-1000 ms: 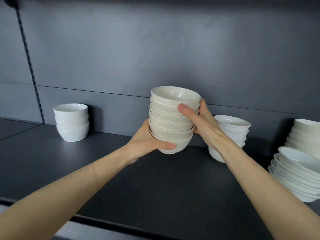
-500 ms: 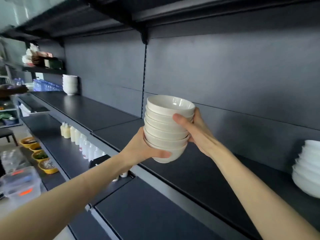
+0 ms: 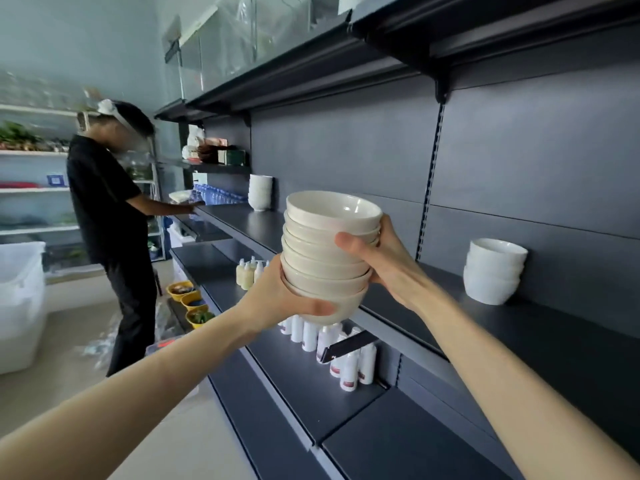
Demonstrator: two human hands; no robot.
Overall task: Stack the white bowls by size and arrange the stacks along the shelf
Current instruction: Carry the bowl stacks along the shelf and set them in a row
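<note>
Both hands up at frame center holding one stack of bowls [image 3: 329, 258], about six nested white bowls, lifted in the air in front of the shelf [image 3: 519, 327] edge, not resting on it. Left hand [image 3: 277, 299] cups the bottom bowl from 8 o'clock, thumb wrapped across its lower front. Right hand [image 3: 384, 261] clamps the upper bowls from 3 o'clock, thumb pressed on the front of the stack, fingers hidden behind. Stack sits upright, slight lean.

Short stack of white bowls [image 3: 493, 271] at 3 o'clock of the held stack, standing on the shelf against the dark back panel, well apart from the hands. Taller white stack [image 3: 260, 192] at 11 o'clock, further down the same shelf.

Lower shelf below the hands: white bottles [image 3: 349, 362] at 6 o'clock, pale yellow bottles [image 3: 247, 271] at 9 o'clock. Yellow bowls [image 3: 190, 303] with contents lower left of those. Second person in black [image 3: 107, 216] at 9 o'clock, reaching toward the shelving. White bin [image 3: 20, 303] at far left edge
</note>
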